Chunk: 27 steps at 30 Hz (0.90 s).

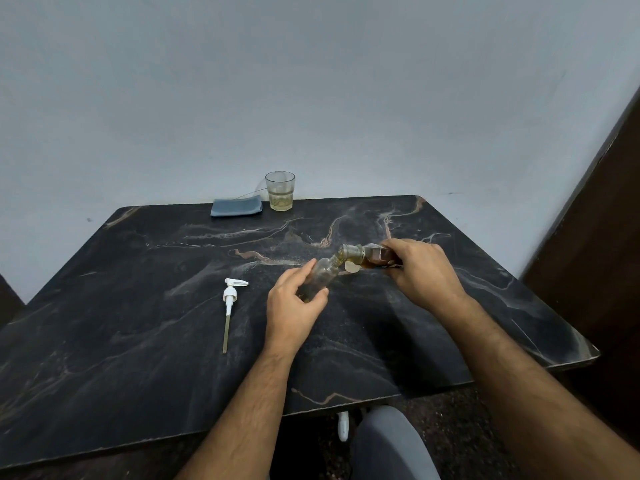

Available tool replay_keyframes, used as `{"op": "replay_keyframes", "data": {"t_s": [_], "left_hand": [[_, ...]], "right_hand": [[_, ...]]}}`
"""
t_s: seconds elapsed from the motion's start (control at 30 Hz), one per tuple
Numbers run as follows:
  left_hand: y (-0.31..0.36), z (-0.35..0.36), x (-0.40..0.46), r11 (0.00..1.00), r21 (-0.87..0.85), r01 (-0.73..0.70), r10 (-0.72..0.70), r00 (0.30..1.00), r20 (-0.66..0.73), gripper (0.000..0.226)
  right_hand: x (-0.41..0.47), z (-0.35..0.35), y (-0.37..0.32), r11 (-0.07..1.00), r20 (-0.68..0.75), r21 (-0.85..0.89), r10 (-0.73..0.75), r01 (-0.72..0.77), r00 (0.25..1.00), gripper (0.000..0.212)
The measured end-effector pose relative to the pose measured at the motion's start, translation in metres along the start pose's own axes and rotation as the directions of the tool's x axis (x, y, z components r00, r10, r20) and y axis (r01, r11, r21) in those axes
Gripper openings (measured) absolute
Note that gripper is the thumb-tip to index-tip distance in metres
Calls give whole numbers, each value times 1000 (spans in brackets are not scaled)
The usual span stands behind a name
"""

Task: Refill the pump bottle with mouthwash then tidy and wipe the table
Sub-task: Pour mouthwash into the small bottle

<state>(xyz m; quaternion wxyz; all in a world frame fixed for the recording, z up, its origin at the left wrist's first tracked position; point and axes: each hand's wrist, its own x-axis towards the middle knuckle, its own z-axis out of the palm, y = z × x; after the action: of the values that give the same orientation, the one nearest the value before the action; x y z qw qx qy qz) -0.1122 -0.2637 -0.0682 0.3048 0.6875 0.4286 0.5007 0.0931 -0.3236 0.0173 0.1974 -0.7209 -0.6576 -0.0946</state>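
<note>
My left hand [294,303] grips a clear small pump bottle [323,274] with its pump off, tilted with its neck toward the upper right. My right hand [420,270] holds a mouthwash bottle [367,256] of amber liquid on its side, its open mouth against the small bottle's neck. A thin amber stream runs between the two mouths. The flip cap hangs below the mouthwash bottle's neck. The white pump head [230,299] with its long dip tube lies flat on the table, left of my left hand.
The black marble table [138,323] stands against a pale wall. At its back edge lies a folded blue-grey cloth [237,206], and a glass [280,191] with some yellowish liquid stands beside it. A dark door or panel fills the right.
</note>
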Motion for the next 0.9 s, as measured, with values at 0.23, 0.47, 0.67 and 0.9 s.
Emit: {"op": "replay_keyframes", "data": {"t_s": [0.23, 0.47, 0.67, 0.9], "left_hand": [[0, -1, 0, 1000, 10, 3, -3, 1000, 6, 57], [1, -1, 0, 1000, 14, 15, -15, 1000, 13, 57], [2, -1, -1, 1000, 19, 9, -10, 1000, 15, 58], [3, -2, -1, 1000, 17, 27, -27, 999, 17, 57]], "right_hand": [[1, -2, 0, 1000, 1, -11, -4, 4, 1000, 25], [1, -4, -1, 1000, 6, -26, -7, 8, 1000, 25], [1, -6, -1, 999, 19, -36, -5, 6, 1000, 25], [2, -6, -1, 999, 18, -49, -14, 15, 1000, 24]]}}
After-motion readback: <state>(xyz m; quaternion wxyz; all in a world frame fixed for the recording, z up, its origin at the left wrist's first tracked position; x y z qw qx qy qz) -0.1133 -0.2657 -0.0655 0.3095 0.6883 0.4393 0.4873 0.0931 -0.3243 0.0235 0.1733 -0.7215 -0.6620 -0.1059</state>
